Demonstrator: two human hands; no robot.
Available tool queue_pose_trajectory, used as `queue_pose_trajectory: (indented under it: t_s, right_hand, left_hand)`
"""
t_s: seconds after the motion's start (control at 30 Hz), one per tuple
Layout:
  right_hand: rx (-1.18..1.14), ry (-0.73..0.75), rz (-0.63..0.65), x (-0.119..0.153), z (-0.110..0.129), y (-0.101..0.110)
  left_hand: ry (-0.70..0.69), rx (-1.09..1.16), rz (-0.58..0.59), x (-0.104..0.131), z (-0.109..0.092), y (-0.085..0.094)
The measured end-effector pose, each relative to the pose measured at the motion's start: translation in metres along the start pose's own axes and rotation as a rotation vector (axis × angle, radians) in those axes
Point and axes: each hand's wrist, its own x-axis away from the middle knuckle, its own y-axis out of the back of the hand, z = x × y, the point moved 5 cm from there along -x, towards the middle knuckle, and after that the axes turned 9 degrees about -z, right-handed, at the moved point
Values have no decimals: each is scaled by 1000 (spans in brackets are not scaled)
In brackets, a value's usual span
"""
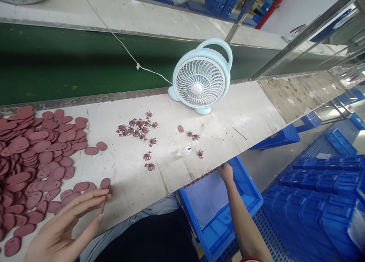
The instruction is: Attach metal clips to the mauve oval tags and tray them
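Note:
Between the thumb and fingers of my left hand (72,220) is a thin reddish oval disc (103,206), seen edge-on, at the lower left. Right beside those fingertips lies another disc (105,183). A large pile of reddish oval discs (42,148) covers the left part of the white table (119,170). My right hand (226,172) is at the table's front edge, over the blue crate (253,195). Its fingers are curled, and their tips are hidden, so what they hold cannot be made out. Small dark pieces sit in a row along the crate's edge near it.
A light blue fan (199,81) stands at the table's back edge, its white cable (122,45) running up left. Small brown-and-white pieces (137,129) lie mid-table, with a small bottle (186,150) nearby. Stacked blue crates (319,201) stand at the right.

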Motion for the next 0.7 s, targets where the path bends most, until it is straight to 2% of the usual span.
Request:
queue_pose_trajectory:
  t_s: [0.13, 0.27, 0.37, 0.47, 0.53, 0.6, 0.67, 0.7]
  right_hand:
    - [35, 0, -4, 7, 6, -2]
    - [-13, -24, -47, 14, 18, 1]
    - [-111, -40, -123, 21, 30, 12]
    - [-279, -33, -257, 34, 46, 34]
    - [-439, -13, -358, 51, 59, 51]
    - [-630, 25, -404, 78, 76, 63]
    - [-822, 68, -332, 113, 97, 64]
    - [-905, 79, -242, 133, 110, 60]
  left_hand:
    - [107, 69, 53, 8, 11, -5]
    - [108, 99, 45, 7, 4, -9]
    - [124, 111, 49, 8, 1, -10]
    - [229, 175, 7, 15, 8, -6]
    - [334, 278, -44, 21, 17, -5]
    - [417, 421, -67, 27, 23, -7]
    - [502, 573, -53, 31, 24, -17]
    - [560, 645, -47, 32, 22, -24]
